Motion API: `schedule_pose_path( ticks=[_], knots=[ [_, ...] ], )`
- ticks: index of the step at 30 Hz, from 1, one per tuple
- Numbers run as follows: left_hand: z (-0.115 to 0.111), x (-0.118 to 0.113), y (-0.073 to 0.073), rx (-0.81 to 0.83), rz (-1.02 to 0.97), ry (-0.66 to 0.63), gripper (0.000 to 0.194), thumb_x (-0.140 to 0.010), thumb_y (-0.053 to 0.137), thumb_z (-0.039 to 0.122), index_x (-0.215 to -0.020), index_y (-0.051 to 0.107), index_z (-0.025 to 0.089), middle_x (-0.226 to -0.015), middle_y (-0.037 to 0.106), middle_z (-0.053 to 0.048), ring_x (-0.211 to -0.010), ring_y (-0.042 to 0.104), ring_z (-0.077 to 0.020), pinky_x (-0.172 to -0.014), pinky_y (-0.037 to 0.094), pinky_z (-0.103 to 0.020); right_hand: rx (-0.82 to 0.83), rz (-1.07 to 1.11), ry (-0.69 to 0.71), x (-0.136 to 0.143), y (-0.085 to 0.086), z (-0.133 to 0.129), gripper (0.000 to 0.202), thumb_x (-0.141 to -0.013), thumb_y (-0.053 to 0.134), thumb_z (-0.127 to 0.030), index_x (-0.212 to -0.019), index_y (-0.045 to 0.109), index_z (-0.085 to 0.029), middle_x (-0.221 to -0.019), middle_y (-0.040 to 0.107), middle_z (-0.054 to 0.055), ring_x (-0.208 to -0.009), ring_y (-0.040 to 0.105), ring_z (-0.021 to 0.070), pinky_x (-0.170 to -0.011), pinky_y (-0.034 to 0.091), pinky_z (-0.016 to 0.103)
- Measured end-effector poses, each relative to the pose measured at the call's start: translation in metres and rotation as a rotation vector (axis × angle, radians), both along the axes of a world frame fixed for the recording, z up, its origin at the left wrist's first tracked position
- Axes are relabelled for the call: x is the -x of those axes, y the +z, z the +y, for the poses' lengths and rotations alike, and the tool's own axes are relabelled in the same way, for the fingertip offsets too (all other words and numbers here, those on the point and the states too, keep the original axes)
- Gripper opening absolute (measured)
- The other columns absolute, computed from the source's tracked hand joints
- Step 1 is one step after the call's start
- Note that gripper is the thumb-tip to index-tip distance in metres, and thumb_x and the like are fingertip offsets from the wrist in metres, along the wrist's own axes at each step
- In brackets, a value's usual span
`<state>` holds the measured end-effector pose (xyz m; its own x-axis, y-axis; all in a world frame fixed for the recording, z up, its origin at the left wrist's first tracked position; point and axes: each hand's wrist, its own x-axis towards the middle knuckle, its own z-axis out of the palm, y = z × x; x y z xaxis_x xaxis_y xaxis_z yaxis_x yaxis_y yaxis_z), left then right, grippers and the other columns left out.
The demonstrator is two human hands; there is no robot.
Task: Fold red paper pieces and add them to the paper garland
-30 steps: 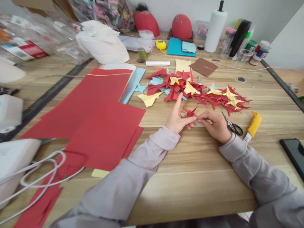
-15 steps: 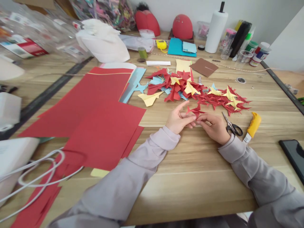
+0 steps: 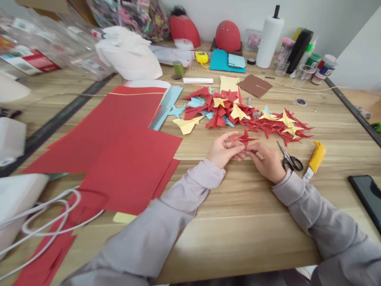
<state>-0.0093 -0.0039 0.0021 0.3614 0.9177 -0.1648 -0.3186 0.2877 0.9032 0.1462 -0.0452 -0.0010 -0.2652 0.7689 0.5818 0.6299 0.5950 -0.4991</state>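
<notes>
Both hands meet over the middle of the table, holding a small red folded paper plane (image 3: 245, 138) with pointed wings. My left hand (image 3: 222, 150) pinches its near edge with thumb against fingers, the index finger stretched out behind. From the other side, the fingertips of my right hand (image 3: 266, 160) grip the plane's edge, close to the left thumb. Just beyond lies a pile of folded paper planes (image 3: 218, 117), mostly red with some yellow and blue. A single yellow paper plane (image 3: 188, 124) rests at the pile's left.
Black-handled scissors (image 3: 292, 162) and a yellow-handled cutter (image 3: 317, 155) lie right of my right hand. Large red paper sheets (image 3: 133, 171) cover the left side. A white cable (image 3: 59, 216) loops at the lower left. A phone (image 3: 367, 194) sits at the right edge.
The red plane shows more of its wings, as it has turned slightly in my fingers. Both hands stay nearly in place.
</notes>
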Motion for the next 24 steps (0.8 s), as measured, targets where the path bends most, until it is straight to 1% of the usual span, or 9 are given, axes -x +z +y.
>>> schedule_pose_path(
  ticks=[8, 12, 16, 20, 24],
  knots=[
    [-0.0006, -0.0009, 0.0018, 0.016, 0.007, -0.005, 0.065, -0.054, 0.076, 0.016, -0.111, 0.047, 0.011, -0.056, 0.064, 0.001, -0.045, 0.060, -0.0126, -0.040, 0.046, -0.020, -0.032, -0.030, 0.017, 0.0001, 0.0008, 0.0002, 0.013, -0.084, 0.047, -0.015, -0.088, 0.057, -0.022, -0.085, 0.066, 0.005, -0.079, 0.061, 0.0165, -0.071, 0.049, 0.029],
    [-0.0009, -0.0007, 0.0022, 0.011, -0.004, -0.015, 0.066, -0.052, 0.077, 0.016, -0.111, 0.047, 0.010, -0.056, 0.064, 0.001, -0.043, 0.059, -0.0121, -0.041, 0.047, -0.021, -0.025, -0.025, 0.020, 0.0007, 0.0005, 0.0007, 0.013, -0.085, 0.047, -0.015, -0.087, 0.057, -0.022, -0.082, 0.066, 0.005, -0.077, 0.061, 0.0159, -0.069, 0.049, 0.028],
    [-0.0010, -0.0004, 0.0021, 0.019, -0.003, -0.006, 0.067, -0.052, 0.077, 0.017, -0.111, 0.047, 0.011, -0.057, 0.065, 0.001, -0.043, 0.059, -0.0121, -0.041, 0.046, -0.021, 0.035, -0.007, 0.009, 0.0014, 0.0010, 0.0011, 0.013, -0.085, 0.045, -0.017, -0.087, 0.057, -0.022, -0.081, 0.065, 0.005, -0.076, 0.061, 0.0161, -0.069, 0.048, 0.028],
    [-0.0010, -0.0003, 0.0023, 0.019, -0.006, 0.000, 0.068, -0.051, 0.078, 0.017, -0.111, 0.047, 0.010, -0.057, 0.065, 0.000, -0.043, 0.059, -0.0124, -0.041, 0.046, -0.021, 0.109, 0.041, -0.009, 0.0024, 0.0033, 0.0001, 0.012, -0.085, 0.045, -0.019, -0.085, 0.058, -0.021, -0.077, 0.064, 0.004, -0.072, 0.060, 0.0158, -0.068, 0.048, 0.028],
    [-0.0011, 0.0000, 0.0029, 0.019, -0.012, 0.012, 0.065, -0.051, 0.078, 0.017, -0.109, 0.048, 0.010, -0.056, 0.065, 0.000, -0.043, 0.059, -0.0118, -0.041, 0.046, -0.021, 0.255, 0.186, -0.020, 0.0055, 0.0034, -0.0013, 0.010, -0.084, 0.049, -0.022, -0.083, 0.058, -0.020, -0.072, 0.063, 0.003, -0.068, 0.060, 0.0150, -0.066, 0.048, 0.029]
  ],
)
